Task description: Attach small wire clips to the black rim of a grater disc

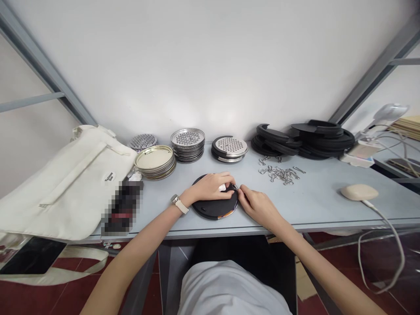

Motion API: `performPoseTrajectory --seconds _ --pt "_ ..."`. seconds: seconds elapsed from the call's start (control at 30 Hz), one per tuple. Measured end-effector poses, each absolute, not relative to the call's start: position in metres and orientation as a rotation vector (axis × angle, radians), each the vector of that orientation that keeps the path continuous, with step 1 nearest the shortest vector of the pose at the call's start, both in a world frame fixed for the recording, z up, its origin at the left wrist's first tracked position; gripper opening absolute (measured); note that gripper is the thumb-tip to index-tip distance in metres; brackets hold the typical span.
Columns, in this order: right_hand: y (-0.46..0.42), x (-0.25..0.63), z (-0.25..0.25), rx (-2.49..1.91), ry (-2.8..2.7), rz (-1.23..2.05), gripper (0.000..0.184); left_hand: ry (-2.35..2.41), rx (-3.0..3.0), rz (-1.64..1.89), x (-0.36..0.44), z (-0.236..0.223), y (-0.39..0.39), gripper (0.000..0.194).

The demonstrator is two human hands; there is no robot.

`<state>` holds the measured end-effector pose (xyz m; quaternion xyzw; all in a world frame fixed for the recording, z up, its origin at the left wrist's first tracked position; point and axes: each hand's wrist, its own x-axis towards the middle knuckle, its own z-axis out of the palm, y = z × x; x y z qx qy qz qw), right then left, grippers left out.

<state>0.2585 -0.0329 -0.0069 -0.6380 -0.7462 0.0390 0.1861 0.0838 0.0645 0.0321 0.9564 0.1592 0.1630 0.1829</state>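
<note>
A black round disc [210,208] with a metal rim showing at its lower right lies flat near the table's front edge. My left hand [215,186] rests over its top, the fingers bent and gripping near its right side; something small and white shows at a finger. At the disc's right edge, my right hand [257,203] has its fingertips pinched around a small metal wire clip [235,187], mostly hidden between both hands. Behind the right hand lies a loose pile of similar wire clips [282,174].
Along the wall stand stacked perforated metal grater discs [188,139], gold-rimmed lids [155,158], a disc with a partial black rim [230,146], and black plastic rings [323,138]. A white bag [68,179] leans at left; a corded cream device [359,192] lies right.
</note>
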Motion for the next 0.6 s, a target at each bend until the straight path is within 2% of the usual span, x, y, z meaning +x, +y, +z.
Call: performPoseTrajectory --seconds 0.6 --pt "-0.0329 0.2595 -0.0074 -1.786 -2.097 0.091 0.026 0.464 2.707 0.471 0.0850 0.0330 0.0631 0.016"
